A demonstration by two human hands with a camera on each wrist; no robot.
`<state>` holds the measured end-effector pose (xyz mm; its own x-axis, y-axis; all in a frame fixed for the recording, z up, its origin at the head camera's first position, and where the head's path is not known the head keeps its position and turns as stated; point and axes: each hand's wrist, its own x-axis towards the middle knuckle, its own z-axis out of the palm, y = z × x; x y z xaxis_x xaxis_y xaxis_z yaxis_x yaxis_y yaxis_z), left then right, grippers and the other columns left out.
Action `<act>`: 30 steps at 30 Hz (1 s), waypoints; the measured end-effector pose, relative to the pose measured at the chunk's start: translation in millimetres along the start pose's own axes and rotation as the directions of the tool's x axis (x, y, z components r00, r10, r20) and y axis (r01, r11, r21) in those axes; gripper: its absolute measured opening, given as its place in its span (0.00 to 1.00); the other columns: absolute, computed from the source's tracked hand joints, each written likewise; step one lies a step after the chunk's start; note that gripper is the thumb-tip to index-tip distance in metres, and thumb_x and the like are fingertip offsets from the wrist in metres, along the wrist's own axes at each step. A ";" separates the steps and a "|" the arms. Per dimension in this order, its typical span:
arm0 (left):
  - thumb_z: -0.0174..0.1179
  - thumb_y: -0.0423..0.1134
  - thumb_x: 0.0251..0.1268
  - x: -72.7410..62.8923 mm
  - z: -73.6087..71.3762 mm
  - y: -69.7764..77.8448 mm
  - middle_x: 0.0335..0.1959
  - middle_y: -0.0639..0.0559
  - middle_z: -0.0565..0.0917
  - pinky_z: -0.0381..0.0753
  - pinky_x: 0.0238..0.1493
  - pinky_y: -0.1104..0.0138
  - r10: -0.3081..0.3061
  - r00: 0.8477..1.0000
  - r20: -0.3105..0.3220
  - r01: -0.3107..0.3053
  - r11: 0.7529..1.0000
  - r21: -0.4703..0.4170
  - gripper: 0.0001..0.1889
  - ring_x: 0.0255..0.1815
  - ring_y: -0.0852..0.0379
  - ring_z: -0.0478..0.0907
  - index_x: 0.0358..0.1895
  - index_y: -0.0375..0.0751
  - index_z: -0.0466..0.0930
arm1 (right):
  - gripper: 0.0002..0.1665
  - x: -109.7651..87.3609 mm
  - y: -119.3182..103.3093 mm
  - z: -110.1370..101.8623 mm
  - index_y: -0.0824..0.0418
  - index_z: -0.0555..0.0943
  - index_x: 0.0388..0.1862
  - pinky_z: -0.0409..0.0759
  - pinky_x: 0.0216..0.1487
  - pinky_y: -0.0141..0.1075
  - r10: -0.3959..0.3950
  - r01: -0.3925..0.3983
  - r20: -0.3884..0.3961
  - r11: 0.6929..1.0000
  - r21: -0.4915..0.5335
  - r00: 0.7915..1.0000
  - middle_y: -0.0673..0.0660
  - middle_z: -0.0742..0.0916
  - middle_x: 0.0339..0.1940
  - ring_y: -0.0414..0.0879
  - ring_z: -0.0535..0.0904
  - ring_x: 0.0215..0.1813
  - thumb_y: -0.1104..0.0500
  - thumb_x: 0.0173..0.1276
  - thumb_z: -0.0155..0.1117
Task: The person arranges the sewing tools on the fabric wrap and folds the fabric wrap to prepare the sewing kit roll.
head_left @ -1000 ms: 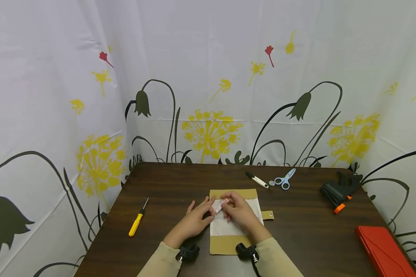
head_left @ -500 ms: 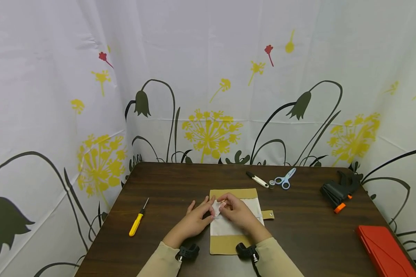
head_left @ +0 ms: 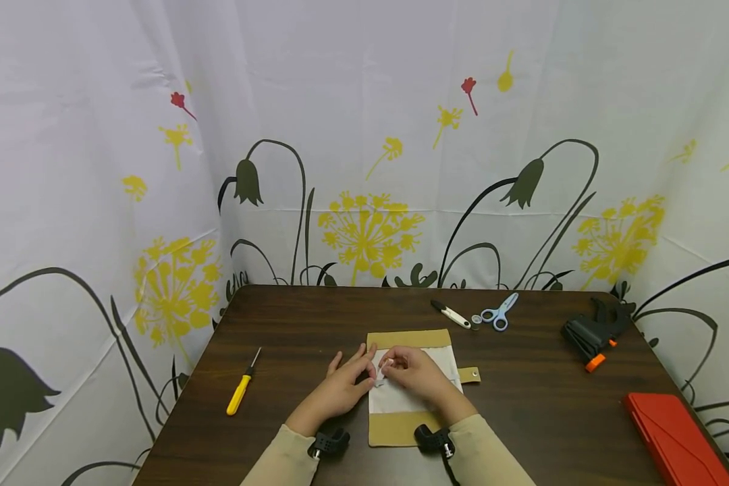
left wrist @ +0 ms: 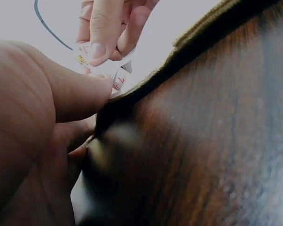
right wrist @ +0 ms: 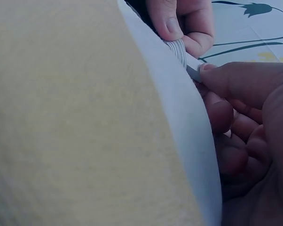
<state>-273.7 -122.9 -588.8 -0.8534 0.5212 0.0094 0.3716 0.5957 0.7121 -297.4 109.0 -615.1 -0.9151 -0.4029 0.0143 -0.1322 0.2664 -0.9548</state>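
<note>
An unfolded tan fabric case (head_left: 395, 430) with a white lining lies under both hands in the head view; its snap strap (head_left: 469, 374) sticks out to the right. My left hand (head_left: 340, 388) pinches a striped, elastic-looking band (right wrist: 178, 51) at the lining's left side, thumb on top. Right beside it, my right hand (head_left: 414, 373) pinches a small white flat piece with red print (left wrist: 120, 79) between thumb and finger. The piece's end sits right at the band. Fingers hide most of it.
A yellow-handled screwdriver (head_left: 239, 391) lies at the left. Along the back are a black-and-white pen-like tool (head_left: 452, 315), a small round thing (head_left: 476, 320) and light blue scissors (head_left: 499, 313). On the right sit a black-and-orange clamp-like tool (head_left: 589, 337) and a red case (head_left: 674, 432).
My right hand has come slightly left and down toward the left fingertips, with the small printed piece less visible now. My left hand has stayed in place.
</note>
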 end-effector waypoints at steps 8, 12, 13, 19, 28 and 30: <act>0.59 0.38 0.83 -0.4 0.7 0.2 0.88 0.43 0.63 0.31 0.83 0.27 -0.001 1.000 0.010 0.001 1.000 0.006 0.07 0.92 0.38 0.51 0.42 0.56 0.73 | 0.02 1.0 -2.7 0.9 0.54 0.90 0.43 0.73 0.38 0.29 -0.027 0.027 0.003 0.997 -0.077 1.000 0.48 0.85 0.36 0.37 0.75 0.35 0.59 0.78 0.71; 0.59 0.39 0.84 -0.2 0.1 -0.1 0.88 0.44 0.62 0.31 0.83 0.27 -0.004 1.000 0.015 0.004 1.000 0.006 0.07 0.92 0.39 0.50 0.43 0.56 0.73 | 0.04 1.7 -3.8 2.2 0.51 0.90 0.41 0.74 0.38 0.31 -0.047 0.048 0.010 0.987 -0.150 0.999 0.46 0.84 0.35 0.38 0.75 0.35 0.60 0.77 0.72; 0.59 0.39 0.84 0.0 -0.2 -0.1 0.88 0.44 0.62 0.31 0.83 0.27 -0.006 1.000 0.015 0.006 1.000 0.007 0.07 0.92 0.39 0.50 0.43 0.55 0.73 | 0.04 1.6 -4.5 2.3 0.51 0.91 0.41 0.74 0.38 0.31 -0.049 0.050 0.010 0.985 -0.163 0.999 0.46 0.84 0.35 0.38 0.75 0.35 0.60 0.77 0.72; 0.63 0.38 0.81 1.1 -2.6 1.0 0.87 0.42 0.65 0.34 0.82 0.26 -0.002 1.000 -0.012 0.002 1.000 -0.010 0.07 0.91 0.37 0.54 0.42 0.50 0.74 | 0.05 0.3 -8.5 2.4 0.51 0.90 0.48 0.73 0.35 0.31 -0.016 0.014 -0.015 0.992 -0.125 1.000 0.49 0.86 0.37 0.40 0.75 0.33 0.57 0.77 0.73; 0.79 0.49 0.63 -0.6 -1.7 0.3 0.87 0.39 0.66 0.32 0.83 0.28 -0.015 1.000 -0.008 0.015 1.000 -0.013 0.37 0.90 0.35 0.55 0.70 0.38 0.72 | 0.04 -0.9 -9.0 2.6 0.50 0.91 0.48 0.74 0.37 0.31 -0.003 -0.003 -0.049 0.991 -0.132 0.999 0.47 0.87 0.36 0.39 0.76 0.34 0.55 0.79 0.71; 0.81 0.51 0.61 -1.3 -1.0 0.1 0.88 0.38 0.62 0.32 0.83 0.28 -0.016 1.000 -0.004 0.016 1.000 0.001 0.44 0.90 0.35 0.55 0.75 0.36 0.70 | 0.04 -0.8 -9.2 2.8 0.50 0.91 0.48 0.74 0.37 0.31 -0.009 0.002 -0.049 0.988 -0.153 0.999 0.47 0.88 0.36 0.38 0.76 0.35 0.55 0.79 0.72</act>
<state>-272.9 -124.2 -588.1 -0.8610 0.5087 0.0008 0.3579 0.6048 0.7114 -294.3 104.4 -607.1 -0.9314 -0.3619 0.0377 -0.1904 0.3966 -0.8980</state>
